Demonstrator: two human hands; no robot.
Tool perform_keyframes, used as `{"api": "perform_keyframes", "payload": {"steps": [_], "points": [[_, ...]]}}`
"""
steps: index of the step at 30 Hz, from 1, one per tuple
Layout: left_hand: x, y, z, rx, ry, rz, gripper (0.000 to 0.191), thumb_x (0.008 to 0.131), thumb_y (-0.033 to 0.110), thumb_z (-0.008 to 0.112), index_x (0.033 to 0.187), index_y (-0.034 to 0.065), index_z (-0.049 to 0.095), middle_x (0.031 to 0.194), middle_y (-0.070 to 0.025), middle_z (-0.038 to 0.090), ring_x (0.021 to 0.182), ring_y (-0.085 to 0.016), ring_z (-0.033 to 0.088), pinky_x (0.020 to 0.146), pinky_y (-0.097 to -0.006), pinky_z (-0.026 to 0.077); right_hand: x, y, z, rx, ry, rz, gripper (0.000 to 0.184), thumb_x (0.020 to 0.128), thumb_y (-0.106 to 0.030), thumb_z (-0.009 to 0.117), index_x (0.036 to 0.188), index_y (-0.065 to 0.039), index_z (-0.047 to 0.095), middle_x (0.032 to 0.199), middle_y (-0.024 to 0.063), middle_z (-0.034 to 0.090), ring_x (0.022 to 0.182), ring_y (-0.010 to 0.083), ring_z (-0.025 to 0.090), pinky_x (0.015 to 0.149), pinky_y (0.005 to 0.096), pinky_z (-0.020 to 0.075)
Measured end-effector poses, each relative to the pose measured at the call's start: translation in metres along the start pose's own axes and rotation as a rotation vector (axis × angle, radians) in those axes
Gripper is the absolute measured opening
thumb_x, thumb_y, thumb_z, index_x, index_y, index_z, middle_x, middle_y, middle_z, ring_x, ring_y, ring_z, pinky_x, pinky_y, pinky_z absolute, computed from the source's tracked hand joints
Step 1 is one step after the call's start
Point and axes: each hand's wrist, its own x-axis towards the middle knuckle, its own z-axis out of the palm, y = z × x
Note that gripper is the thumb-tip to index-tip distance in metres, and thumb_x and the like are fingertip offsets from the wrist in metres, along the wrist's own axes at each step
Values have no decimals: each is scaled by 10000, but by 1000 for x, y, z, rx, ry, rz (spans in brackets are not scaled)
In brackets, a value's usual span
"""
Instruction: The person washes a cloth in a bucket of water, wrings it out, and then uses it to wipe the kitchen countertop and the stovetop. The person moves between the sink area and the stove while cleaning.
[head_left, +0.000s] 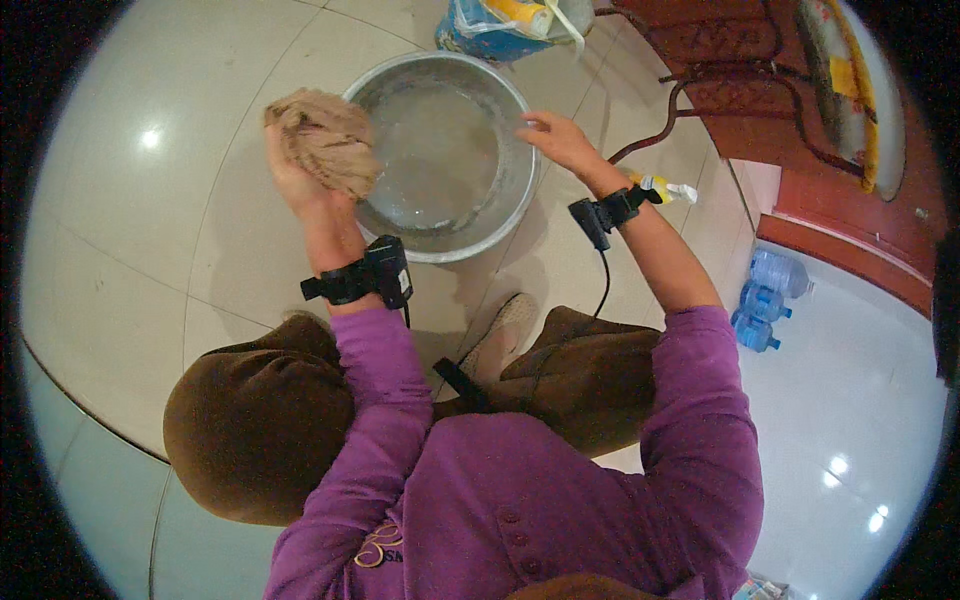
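Observation:
A round metal basin (517, 217) of cloudy water stands on the tiled floor in front of me. Bunched, wet-looking brown cloth (330, 146) is in my left hand (296, 180), held at the basin's left rim with part of it over the floor. The cloth hides most of the fingers of that hand. My right hand (555, 139) is at the basin's right rim, fingers partly bent and apart, holding nothing; whether it touches the rim I cannot tell.
Beyond the basin stands a blue container (480, 45) with a plastic bag and a yellow item. At the right are a metal-framed chair (667, 124), a yellow-and-white packet (660, 187) on the floor and several blue plastic water bottles (765, 300).

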Motion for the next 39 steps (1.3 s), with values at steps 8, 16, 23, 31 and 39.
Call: {"api": "perform_keyframes", "payload": {"steps": [8,16,23,31,39], "points": [[0,14,7,91,107,147,480,996,372,316,1252,17,512,1221,-157,562,1109,-328,561,950,-490,474,-16,103,29,869,-478,454,526,887,-341,687,1266,-36,486,1178,108,613,986,215,644,878,366,545],[7,13,7,105,146,87,479,990,368,345,1240,3,530,1193,-166,588,1092,-338,577,939,-481,485,-18,92,30,807,-527,523,569,878,-334,703,1322,-51,488,1202,92,617,1048,200,626,889,371,536],[1,21,23,153,190,-31,476,1000,371,350,1252,1,511,1216,-173,573,1100,-336,571,929,-481,490,-32,132,64,639,-617,253,519,868,-229,704,1289,-5,499,1160,96,612,1048,218,592,900,396,500],[-26,36,64,19,169,-335,463,1010,350,330,1274,20,520,1263,-182,559,1100,-325,574,958,-473,476,-56,122,70,947,-433,743,367,827,-169,688,1133,9,592,1055,86,608,981,214,571,821,369,469],[-37,43,117,-20,311,-515,442,1006,369,369,1203,11,537,1157,-162,592,1017,-304,594,870,-443,508,-57,105,71,916,-359,781,374,810,-275,667,1077,-18,613,988,55,605,903,211,546,792,367,433]]}}
